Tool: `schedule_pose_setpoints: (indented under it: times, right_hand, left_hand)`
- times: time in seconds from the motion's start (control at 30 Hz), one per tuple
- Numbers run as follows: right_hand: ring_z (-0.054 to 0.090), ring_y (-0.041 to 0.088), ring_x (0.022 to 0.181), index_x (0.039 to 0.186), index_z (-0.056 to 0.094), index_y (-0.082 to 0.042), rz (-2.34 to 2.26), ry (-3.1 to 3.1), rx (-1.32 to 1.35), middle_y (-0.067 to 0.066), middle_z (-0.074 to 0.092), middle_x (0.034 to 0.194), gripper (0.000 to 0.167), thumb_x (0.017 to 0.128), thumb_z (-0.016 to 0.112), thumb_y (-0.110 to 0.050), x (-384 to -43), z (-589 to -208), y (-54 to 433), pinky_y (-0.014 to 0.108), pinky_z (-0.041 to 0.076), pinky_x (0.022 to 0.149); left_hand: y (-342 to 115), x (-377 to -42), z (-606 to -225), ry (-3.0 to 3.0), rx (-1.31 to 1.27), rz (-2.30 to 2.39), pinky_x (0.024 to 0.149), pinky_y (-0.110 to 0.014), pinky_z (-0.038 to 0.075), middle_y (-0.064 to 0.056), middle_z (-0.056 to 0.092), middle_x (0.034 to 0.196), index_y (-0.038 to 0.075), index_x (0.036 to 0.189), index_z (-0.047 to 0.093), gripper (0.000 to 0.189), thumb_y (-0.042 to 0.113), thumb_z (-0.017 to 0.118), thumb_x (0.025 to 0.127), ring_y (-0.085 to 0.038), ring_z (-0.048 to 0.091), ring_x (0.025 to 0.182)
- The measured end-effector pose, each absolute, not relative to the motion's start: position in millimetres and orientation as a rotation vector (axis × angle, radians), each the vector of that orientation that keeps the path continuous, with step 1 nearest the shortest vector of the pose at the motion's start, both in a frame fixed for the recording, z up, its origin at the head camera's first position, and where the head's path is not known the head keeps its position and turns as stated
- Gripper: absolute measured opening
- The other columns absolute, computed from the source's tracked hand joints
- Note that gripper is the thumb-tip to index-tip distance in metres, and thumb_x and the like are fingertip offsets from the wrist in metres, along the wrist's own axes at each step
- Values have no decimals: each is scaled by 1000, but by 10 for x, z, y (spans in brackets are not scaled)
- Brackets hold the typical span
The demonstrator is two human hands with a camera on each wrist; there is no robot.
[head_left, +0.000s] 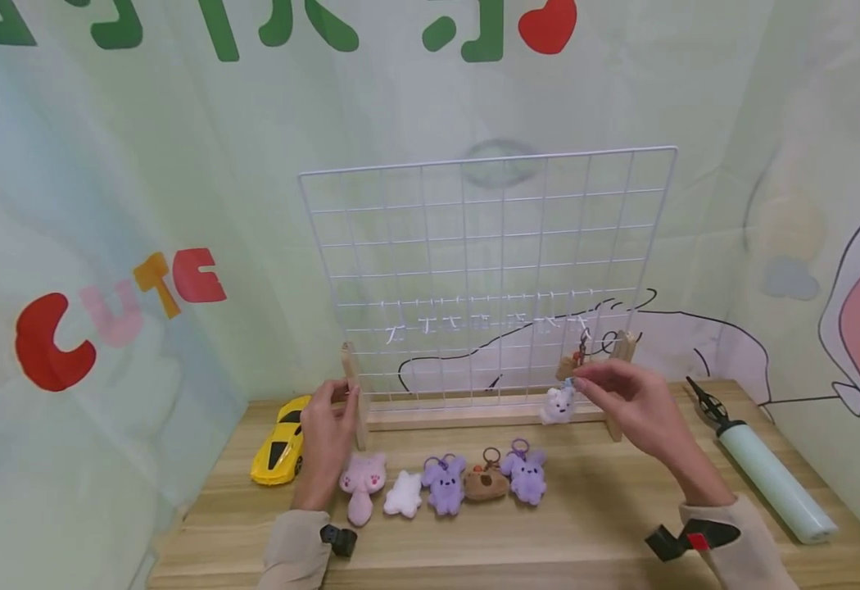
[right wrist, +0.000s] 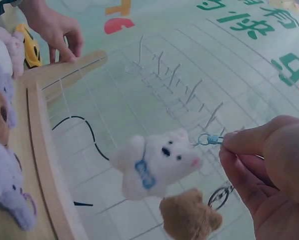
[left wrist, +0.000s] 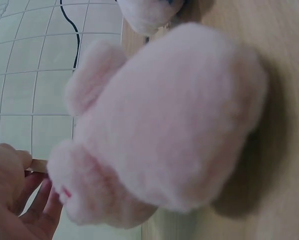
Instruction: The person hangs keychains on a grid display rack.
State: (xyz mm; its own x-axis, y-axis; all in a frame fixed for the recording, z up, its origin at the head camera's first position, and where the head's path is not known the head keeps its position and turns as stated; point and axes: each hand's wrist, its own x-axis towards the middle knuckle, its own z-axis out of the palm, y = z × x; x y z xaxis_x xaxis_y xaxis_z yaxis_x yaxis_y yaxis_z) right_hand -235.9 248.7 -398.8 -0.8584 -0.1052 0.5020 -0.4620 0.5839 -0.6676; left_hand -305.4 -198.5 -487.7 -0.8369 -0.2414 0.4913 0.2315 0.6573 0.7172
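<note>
My right hand [head_left: 632, 401] pinches the blue clasp [right wrist: 213, 139] of a white bear plush keychain [head_left: 559, 405]. The bear, with a blue bow on its chest, dangles in front of the lower right of a white wire grid rack [head_left: 489, 161]. Close beside it, a brown plush keychain [right wrist: 189, 215] hangs at the grid. With thumb and fingers, my left hand [head_left: 327, 426] grips the wooden post [head_left: 349, 360] at the rack's left end. Below that hand lies a pink plush [head_left: 362, 487], which fills much of the left wrist view.
Along the table front runs a row: a white plush [head_left: 404, 495], a purple plush [head_left: 445, 485], a brown plush [head_left: 486, 484] and another purple plush [head_left: 524, 478]. A yellow toy car [head_left: 280, 442] stands left, a pale green hand pump [head_left: 776, 479] lies right. Several hooks [right wrist: 193, 92] jut from the grid.
</note>
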Motion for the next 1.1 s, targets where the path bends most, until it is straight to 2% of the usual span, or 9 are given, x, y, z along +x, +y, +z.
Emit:
schedule_pose_setpoints:
  times: [0.17,0.37,0.83,0.93,1.1]
  right_hand:
    - [72,2,91,116,80,-10,1069,-2294,500,6,82,107,16,100,79,-11,-2410,-3840,2388,7,58,82]
    - [76,18,92,114,80,-5,900,-2183,561,9,82,106,21,94,81,2,-2495,-3642,2285,0,52,88]
    - [76,23,86,111,80,-3,797,-2162,575,11,81,100,16,96,78,4,-2701,-3473,2178,1,50,80]
    - [76,23,85,110,80,-2,779,-2166,561,12,81,99,17,96,77,6,-2718,-3463,2171,7,53,78]
    - [75,24,85,110,80,-2,739,-2181,542,13,80,99,17,96,76,6,-2746,-3455,2138,34,65,75]
  left_hand:
    - [-1986,-3051,-4869,-2315,8,-1103,92,-48,68,-16,74,122,6,128,68,28,25,68,109,-33,76,113]
    - [-1994,-3042,-4858,-2317,-2,-1096,92,-48,69,-15,75,121,6,129,68,28,24,68,109,-32,76,113]
    - [-1981,-3037,-4864,-2319,8,-1128,93,-48,69,-14,74,121,7,129,68,27,24,69,108,-31,74,114]
    - [-1978,-3037,-4867,-2318,10,-1131,93,-48,69,-13,74,121,7,129,68,27,23,69,108,-30,74,114]
    - [-1980,-3035,-4862,-2302,9,-1121,92,-48,69,-14,75,120,7,128,70,25,20,72,107,-31,75,112]
